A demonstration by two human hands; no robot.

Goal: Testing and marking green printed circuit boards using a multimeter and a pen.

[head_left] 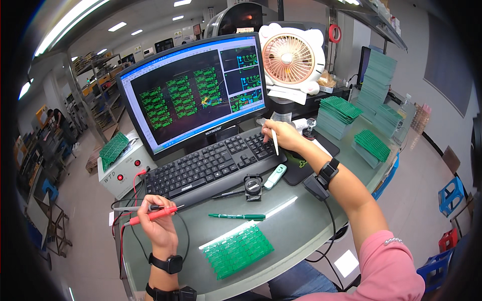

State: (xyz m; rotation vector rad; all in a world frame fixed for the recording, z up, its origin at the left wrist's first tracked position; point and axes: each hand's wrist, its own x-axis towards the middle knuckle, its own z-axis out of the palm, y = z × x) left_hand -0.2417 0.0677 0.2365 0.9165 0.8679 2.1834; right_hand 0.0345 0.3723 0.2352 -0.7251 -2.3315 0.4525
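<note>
Two hands work at a glass-topped table (301, 220) that carries, from big to small, a monitor (193, 93) showing green circuit layouts, a black keyboard (213, 165) in front of it, a pink desk fan (291, 57), and stacks of green circuit boards (341, 115) at the right. A grey tester box (123, 173) stands left of the keyboard. One green circuit board panel (237, 251) lies near the front edge, a green pen (237, 216) just beyond it. The left hand (158, 223) is closed around a red probe (150, 215) and a black probe (145, 207), tips pointing right. The right hand (281, 134) rests at the keyboard's right end, fingers pinching a white pen (274, 143).
</note>
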